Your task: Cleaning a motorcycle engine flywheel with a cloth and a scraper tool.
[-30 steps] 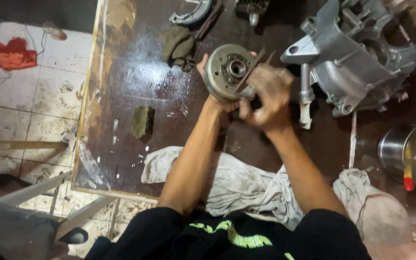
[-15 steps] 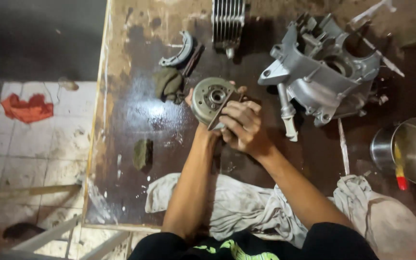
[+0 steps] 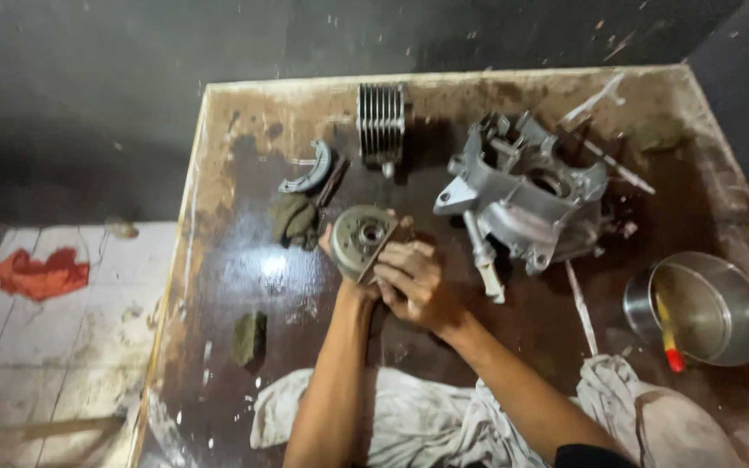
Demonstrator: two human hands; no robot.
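Note:
My left hand [image 3: 337,251] grips a round grey metal drum-shaped engine part [image 3: 359,236] from behind, holding it up over the wet dark tray table [image 3: 218,277]. My right hand [image 3: 413,279] is closed around a thin dark tool [image 3: 381,251] pressed against the round part's right edge. Both forearms reach in from the bottom of the head view. A grey engine crankcase [image 3: 522,198] lies just right of the hands.
A finned cylinder [image 3: 381,121] stands at the back. A curved metal shoe [image 3: 309,170] and a dirty rag [image 3: 292,218] lie to the left. A steel bowl [image 3: 702,308] with a red-handled brush sits right. White cloth [image 3: 409,420] lies near. A red rag [image 3: 41,273] is on the floor.
The camera has tilted up and back, so the table's far wall now shows. My hands stay on the round part and tool, held a little farther from me.

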